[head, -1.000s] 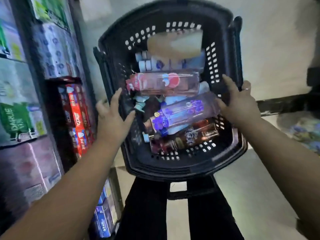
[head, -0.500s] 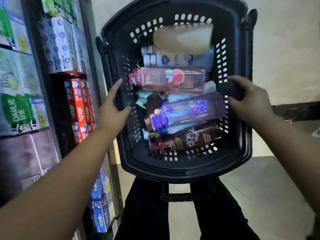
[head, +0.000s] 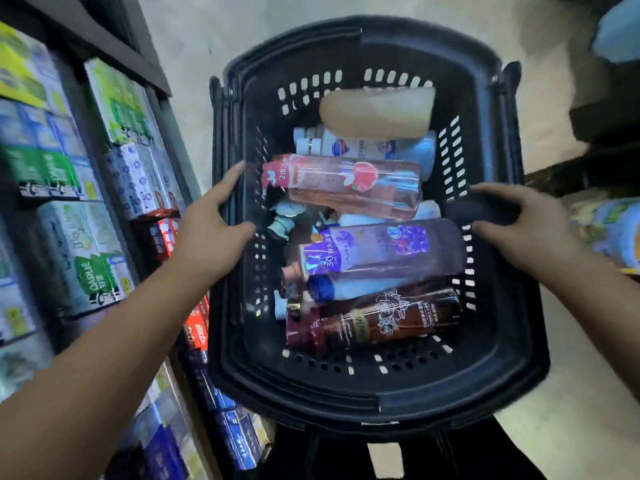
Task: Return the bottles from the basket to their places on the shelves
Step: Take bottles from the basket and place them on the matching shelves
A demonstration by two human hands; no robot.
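A black plastic basket (head: 381, 396) fills the middle of the view, held up between my two hands. My left hand (head: 211, 233) grips its left rim, thumb inside and fingers outside. My right hand (head: 523, 233) holds the right rim, fingers curled around the edge. Several bottles lie on their sides inside: a beige bottle (head: 377, 110) at the far end, a white and blue one (head: 363, 147), a pink one (head: 346, 185), a purple one (head: 384, 249) and a dark brown one (head: 377, 320) nearest me.
Shelves (head: 104, 46) on the left hold green, white and blue toothpaste boxes (head: 79, 261) and red boxes (head: 197, 327) lower down. A dark shelf edge (head: 588, 168) and colourful packs (head: 609, 230) show at the right. My dark trousers (head: 450, 452) are below the basket, over a pale floor.
The basket and both hands have stayed together while the view shifted; the basket sits a little lower and closer in view. The grip of both hands is unchanged.
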